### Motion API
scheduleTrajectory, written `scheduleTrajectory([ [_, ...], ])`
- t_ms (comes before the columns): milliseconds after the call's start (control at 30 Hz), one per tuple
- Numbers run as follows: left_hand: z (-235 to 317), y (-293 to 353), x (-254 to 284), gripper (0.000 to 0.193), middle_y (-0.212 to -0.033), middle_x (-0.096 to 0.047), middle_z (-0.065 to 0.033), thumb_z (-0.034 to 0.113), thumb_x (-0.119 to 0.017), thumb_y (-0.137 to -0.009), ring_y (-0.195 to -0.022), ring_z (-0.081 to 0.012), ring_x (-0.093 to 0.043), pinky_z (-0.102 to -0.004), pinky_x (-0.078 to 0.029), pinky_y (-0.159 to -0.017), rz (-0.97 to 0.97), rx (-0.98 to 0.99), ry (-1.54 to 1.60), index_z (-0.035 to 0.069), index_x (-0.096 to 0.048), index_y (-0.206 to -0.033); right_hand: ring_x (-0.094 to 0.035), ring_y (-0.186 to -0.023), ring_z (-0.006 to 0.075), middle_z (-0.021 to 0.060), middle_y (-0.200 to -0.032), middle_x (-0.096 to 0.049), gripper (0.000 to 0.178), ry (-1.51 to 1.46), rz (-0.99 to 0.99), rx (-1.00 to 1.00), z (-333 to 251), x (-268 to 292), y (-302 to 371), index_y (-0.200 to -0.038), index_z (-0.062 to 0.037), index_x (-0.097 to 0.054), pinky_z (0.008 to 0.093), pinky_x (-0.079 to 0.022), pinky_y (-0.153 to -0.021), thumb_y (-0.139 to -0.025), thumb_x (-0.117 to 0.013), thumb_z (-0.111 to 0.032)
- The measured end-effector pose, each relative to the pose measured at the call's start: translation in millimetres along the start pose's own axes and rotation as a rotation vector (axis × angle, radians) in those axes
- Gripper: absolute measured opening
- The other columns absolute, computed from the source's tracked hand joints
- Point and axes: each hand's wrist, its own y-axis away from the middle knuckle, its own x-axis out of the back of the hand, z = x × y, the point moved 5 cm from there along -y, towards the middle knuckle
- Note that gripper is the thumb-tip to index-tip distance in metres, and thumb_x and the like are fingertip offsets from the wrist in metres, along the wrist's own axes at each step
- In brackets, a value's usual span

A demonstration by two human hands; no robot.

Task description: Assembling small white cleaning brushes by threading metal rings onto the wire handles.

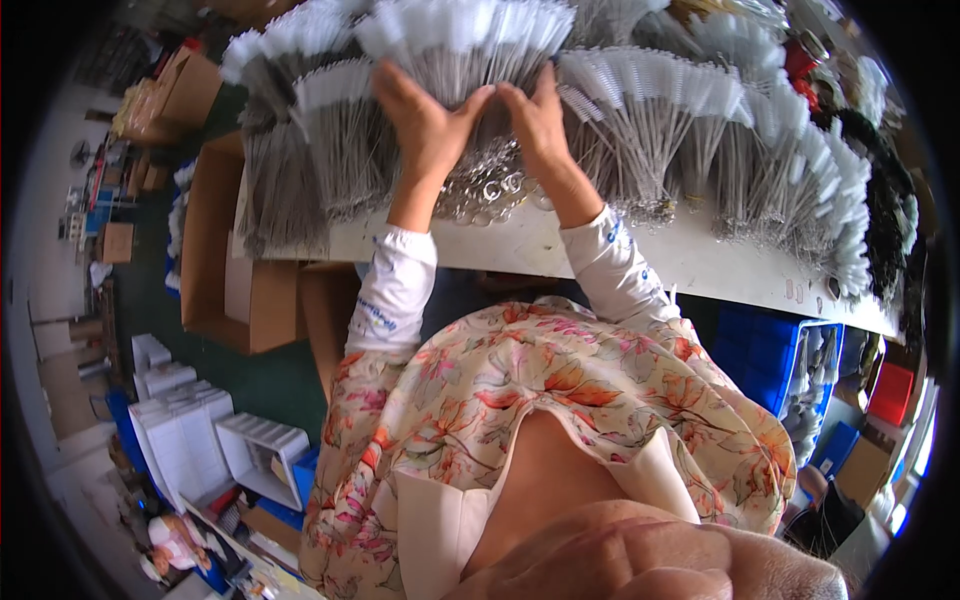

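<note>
A thick bundle of wire tube brushes [455, 45] with white bristle heads stands at the far edge of my reach. My left hand [424, 122] cups its left side and my right hand [538, 122] its right side. The two thumbs nearly meet at the near side, and the fingertips are partly hidden by the bristles. Below my hands, a heap of loose metal rings and wire ends [490, 190] lies on the white table [490, 245]. More brush bundles stand close on both sides, such as the grey-stemmed one [345, 140] at left and the fanned one [640, 130] at right.
An open cardboard box [215, 270] stands left of the table. White plastic bins [185, 430] are stacked at lower left. Under the table's right end is a blue crate [765, 365] with brushes. A red can [803, 55] and black brushes [875, 190] sit at far right.
</note>
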Motion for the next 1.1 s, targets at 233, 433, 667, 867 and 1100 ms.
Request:
scheduleTrajectory([
  [233, 33.4, -14.4, 3.5, 0.117, -0.136, -0.012, -0.0364, 0.053, -0.072, -0.065, -0.128, -0.0485, -0.014, -0.0523, -0.019, -0.104, 0.110, -0.277, -0.239, -0.013, -0.005, -0.134, -0.012, -0.132, 0.0440, 0.0359, -0.138, -0.012, 0.083, 0.207, -0.011, 0.183, -4.5, -4.9, 21.8, -0.135, 0.0133, -0.001, 0.0398, -0.012, -0.109, -0.083, -0.055, -0.024],
  [433, 25.0, -14.9, -12.5, 0.113, -0.135, -0.014, -0.0360, 0.060, -0.064, -0.068, -0.126, -0.0509, -0.018, -0.0567, -0.025, -0.099, 0.100, -0.289, -0.323, -0.009, -0.008, -0.136, -0.023, -0.132, 0.0334, 0.0263, -0.139, -0.026, 0.085, 0.215, -0.135, -0.031, -2.5, 14.7, 52.6, -0.137, 0.0071, -0.014, 0.0362, -0.021, -0.107, -0.081, -0.062, -0.035],
  [667, 26.5, -4.9, 21.3, 0.113, -0.137, -0.008, -0.0361, 0.054, -0.068, -0.070, -0.129, -0.0481, -0.016, -0.0520, -0.021, -0.104, 0.042, -0.200, -0.035, -0.011, -0.003, -0.136, -0.047, -0.117, 0.0264, 0.0135, -0.131, -0.045, 0.054, 0.574, -0.389, 0.337, -137.3, 96.0, 32.1, -0.132, -0.0057, -0.038, 0.0389, -0.040, -0.098, -0.083, -0.061, -0.008],
  [867, 10.0, 12.6, 48.8, 0.092, -0.141, -0.014, -0.0262, 0.040, -0.065, -0.079, -0.130, -0.0393, -0.021, -0.0470, -0.023, -0.104, 0.029, -0.104, 0.122, -0.004, -0.010, -0.139, -0.053, -0.061, 0.0095, -0.0002, -0.065, -0.058, 0.006, 0.851, -0.555, 0.227, -154.6, 170.2, -163.4, -0.079, -0.0019, -0.059, 0.0240, -0.042, -0.052, -0.082, -0.058, -0.007],
  [1100, 8.9, 44.4, 93.0, 0.066, -0.141, -0.018, -0.0217, 0.026, -0.056, -0.087, -0.126, -0.0357, -0.033, -0.0463, -0.032, -0.101, 0.050, -0.095, 0.412, -0.001, -0.022, -0.137, -0.063, -0.065, 0.0181, 0.0111, -0.074, -0.064, 0.019, 1.433, -0.532, -0.437, -49.0, 217.9, -260.1, -0.084, 0.0024, -0.062, 0.0298, -0.054, -0.057, -0.079, -0.064, -0.015],
])
